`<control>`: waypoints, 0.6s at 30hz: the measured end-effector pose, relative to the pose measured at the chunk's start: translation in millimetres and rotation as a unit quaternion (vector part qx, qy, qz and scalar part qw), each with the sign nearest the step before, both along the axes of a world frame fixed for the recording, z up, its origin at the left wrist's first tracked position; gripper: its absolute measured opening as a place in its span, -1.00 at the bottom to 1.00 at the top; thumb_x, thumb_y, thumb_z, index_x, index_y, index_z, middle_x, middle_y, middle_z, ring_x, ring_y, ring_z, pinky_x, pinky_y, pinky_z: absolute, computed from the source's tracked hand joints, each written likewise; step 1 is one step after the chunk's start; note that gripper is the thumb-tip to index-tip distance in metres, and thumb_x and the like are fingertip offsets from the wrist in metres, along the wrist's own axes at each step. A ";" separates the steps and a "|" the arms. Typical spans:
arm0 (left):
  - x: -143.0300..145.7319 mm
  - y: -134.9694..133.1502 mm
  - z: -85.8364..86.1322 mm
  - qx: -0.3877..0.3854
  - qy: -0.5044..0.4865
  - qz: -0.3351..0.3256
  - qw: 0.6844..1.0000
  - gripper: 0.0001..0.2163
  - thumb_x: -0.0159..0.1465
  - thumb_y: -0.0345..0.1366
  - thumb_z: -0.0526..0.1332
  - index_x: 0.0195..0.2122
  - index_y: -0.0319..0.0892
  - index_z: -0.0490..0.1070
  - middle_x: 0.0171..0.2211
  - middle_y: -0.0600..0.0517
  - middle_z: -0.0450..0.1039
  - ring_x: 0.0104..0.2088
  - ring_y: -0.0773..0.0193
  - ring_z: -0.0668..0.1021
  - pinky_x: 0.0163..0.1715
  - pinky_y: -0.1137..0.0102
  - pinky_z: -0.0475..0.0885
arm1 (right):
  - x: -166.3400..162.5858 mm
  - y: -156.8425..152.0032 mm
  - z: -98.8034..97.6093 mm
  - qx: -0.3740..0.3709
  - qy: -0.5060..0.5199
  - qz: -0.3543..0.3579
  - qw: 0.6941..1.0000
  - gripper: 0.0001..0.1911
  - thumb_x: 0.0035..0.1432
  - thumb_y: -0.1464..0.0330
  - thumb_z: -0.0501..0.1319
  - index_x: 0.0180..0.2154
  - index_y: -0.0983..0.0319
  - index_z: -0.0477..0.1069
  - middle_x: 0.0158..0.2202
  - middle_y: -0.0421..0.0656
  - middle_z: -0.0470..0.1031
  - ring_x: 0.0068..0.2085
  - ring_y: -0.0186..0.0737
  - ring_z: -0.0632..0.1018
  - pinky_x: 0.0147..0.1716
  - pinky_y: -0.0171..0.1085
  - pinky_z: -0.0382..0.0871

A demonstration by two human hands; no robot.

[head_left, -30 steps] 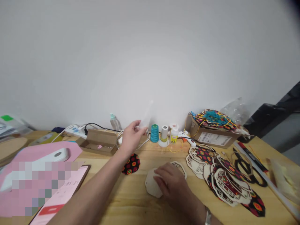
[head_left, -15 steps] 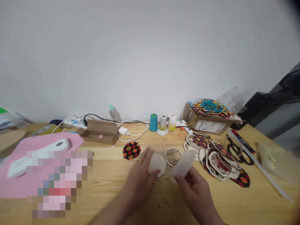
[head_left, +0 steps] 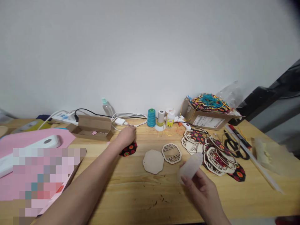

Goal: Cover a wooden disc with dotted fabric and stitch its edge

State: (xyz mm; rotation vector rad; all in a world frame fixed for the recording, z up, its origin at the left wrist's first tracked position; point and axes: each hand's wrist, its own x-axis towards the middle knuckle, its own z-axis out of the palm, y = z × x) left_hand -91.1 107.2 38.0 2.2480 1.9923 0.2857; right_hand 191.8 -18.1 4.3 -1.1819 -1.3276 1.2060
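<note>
My right hand [head_left: 199,182] is wrapped round a whitish translucent squeeze bottle [head_left: 191,167], its narrow end tilted up to the right. My left hand [head_left: 127,136] reaches far forward over a round patterned fabric piece [head_left: 129,150], black with red and orange fruit-like shapes, and covers its upper part. The left fingers are mostly hidden behind the back of the hand, so their grip does not show. Between the hands, a plain scalloped wooden disc [head_left: 153,161] lies flat. Just right of it rests a wooden lattice frame [head_left: 172,153], touching or nearly touching the disc.
Lattice frames and fabric pieces are heaped [head_left: 219,159] on the right, beside black scissors [head_left: 236,147]. Behind stand a teal thread cone [head_left: 151,118], a glue bottle [head_left: 170,120] and a full cardboard box [head_left: 208,120]. An open small box [head_left: 90,132] and pink sheet [head_left: 67,137] lie left.
My left hand has left the plain wooden disc and stretched forward and left onto the fabric piece. My right hand still holds the squeeze bottle. The view has shifted slightly.
</note>
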 end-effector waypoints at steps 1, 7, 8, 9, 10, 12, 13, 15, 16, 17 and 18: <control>3.4 -3.4 3.1 0.010 0.002 -0.005 1.000 -0.72 0.26 -0.25 0.14 -0.01 -0.18 0.31 -0.02 -0.07 0.36 -0.14 0.16 0.48 -0.19 0.16 0.44 | 0.5 0.2 0.3 -0.002 0.000 0.001 1.000 -0.62 0.04 0.19 0.25 -0.13 0.26 0.41 -0.13 0.02 0.52 -0.14 -0.04 0.54 -0.15 -0.15 0.44; 36.3 -66.3 -7.4 0.009 -0.017 -0.101 0.995 -0.49 0.13 -0.21 0.24 0.11 -0.15 0.23 0.19 -0.11 0.20 0.23 0.01 0.12 0.16 0.13 0.11 | 1.1 -3.3 -1.8 0.033 0.034 -0.026 0.999 -0.27 0.10 0.26 0.22 0.22 0.17 -0.07 0.01 0.04 0.41 -0.06 -0.14 0.50 -0.12 -0.20 0.42; 40.6 -76.3 -12.2 -0.004 -0.022 -0.118 0.993 -0.35 0.06 -0.16 0.29 0.17 -0.14 0.15 0.23 -0.11 0.13 0.25 -0.01 0.06 0.17 0.11 0.09 | 1.4 -4.7 -2.3 0.045 0.036 -0.027 0.998 -0.22 0.12 0.28 0.20 0.25 0.14 -0.20 -0.01 0.01 0.42 -0.05 -0.17 0.49 -0.12 -0.21 0.41; 43.8 -84.4 -16.7 -0.021 -0.030 -0.135 0.990 -0.25 0.03 -0.11 0.30 0.23 -0.13 0.04 0.27 -0.11 0.02 0.27 -0.02 0.00 0.18 0.08 0.04 | 2.1 -6.2 -2.8 0.058 0.030 -0.026 0.997 -0.20 0.15 0.30 0.17 0.27 0.11 -0.29 -0.04 -0.02 0.44 -0.06 -0.20 0.49 -0.12 -0.21 0.41; 45.9 -90.4 -20.5 -0.044 -0.045 -0.145 0.987 -0.18 0.02 -0.10 0.29 0.26 -0.13 -0.08 0.30 -0.11 -0.07 0.28 -0.02 -0.08 0.19 0.05 -0.03 | 3.4 -7.7 -3.0 0.071 0.019 -0.024 0.997 -0.20 0.18 0.31 0.14 0.27 0.08 -0.34 -0.06 -0.05 0.45 -0.07 -0.23 0.50 -0.13 -0.22 0.42; 47.6 -97.0 -25.4 -0.071 -0.063 -0.151 0.984 -0.15 0.05 -0.08 0.24 0.29 -0.14 -0.20 0.31 -0.11 -0.13 0.29 0.00 -0.15 0.20 0.02 -0.12 | 7.2 -10.0 -2.6 0.100 -0.030 -0.022 0.994 -0.29 0.21 0.33 0.10 0.27 0.04 -0.25 -0.05 -0.08 0.43 -0.07 -0.24 0.49 -0.13 -0.23 0.42; 47.8 -98.7 -26.9 -0.076 -0.067 -0.148 0.984 -0.17 0.07 -0.08 0.22 0.29 -0.15 -0.21 0.31 -0.11 -0.10 0.29 0.02 -0.17 0.20 0.02 -0.15 | 9.6 -10.7 -1.8 0.116 -0.066 -0.020 0.991 -0.35 0.21 0.34 0.09 0.25 0.02 -0.14 -0.01 -0.10 0.41 -0.04 -0.23 0.47 -0.09 -0.23 0.40; 47.9 -102.1 -28.8 -0.067 -0.059 -0.129 0.988 -0.21 0.10 -0.07 0.17 0.29 -0.17 -0.17 0.28 -0.14 0.01 0.29 0.03 -0.16 0.20 0.03 -0.17 | 14.1 -11.2 1.3 0.147 -0.136 -0.007 0.980 -0.50 0.21 0.36 0.09 0.17 0.01 0.12 0.08 -0.13 0.34 0.05 -0.19 0.40 0.00 -0.21 0.33; 48.2 -104.7 -29.7 -0.057 -0.050 -0.116 0.990 -0.23 0.11 -0.05 0.16 0.28 -0.19 -0.14 0.26 -0.16 0.06 0.29 0.02 -0.15 0.19 0.03 -0.16 | 15.7 -11.2 3.7 0.158 -0.161 0.004 0.974 -0.57 0.21 0.37 0.08 0.12 0.02 0.23 0.09 -0.15 0.33 0.09 -0.17 0.36 0.02 -0.21 0.30; 48.8 -107.9 -30.7 -0.047 -0.039 -0.104 0.993 -0.22 0.10 -0.02 0.16 0.28 -0.21 -0.11 0.24 -0.19 0.09 0.29 -0.01 -0.13 0.19 0.02 -0.16 | 16.8 -11.2 6.5 0.164 -0.176 0.018 0.970 -0.61 0.21 0.37 0.07 0.08 0.03 0.29 0.08 -0.16 0.33 0.10 -0.17 0.34 0.03 -0.22 0.30; 49.8 -111.8 -31.7 -0.038 -0.029 -0.093 0.994 -0.22 0.09 0.00 0.16 0.27 -0.23 -0.08 0.23 -0.21 0.12 0.28 -0.04 -0.09 0.18 0.01 -0.14 | 17.4 -11.3 9.5 0.165 -0.182 0.031 0.969 -0.63 0.22 0.37 0.06 0.05 0.04 0.32 0.06 -0.15 0.35 0.10 -0.17 0.34 0.02 -0.24 0.31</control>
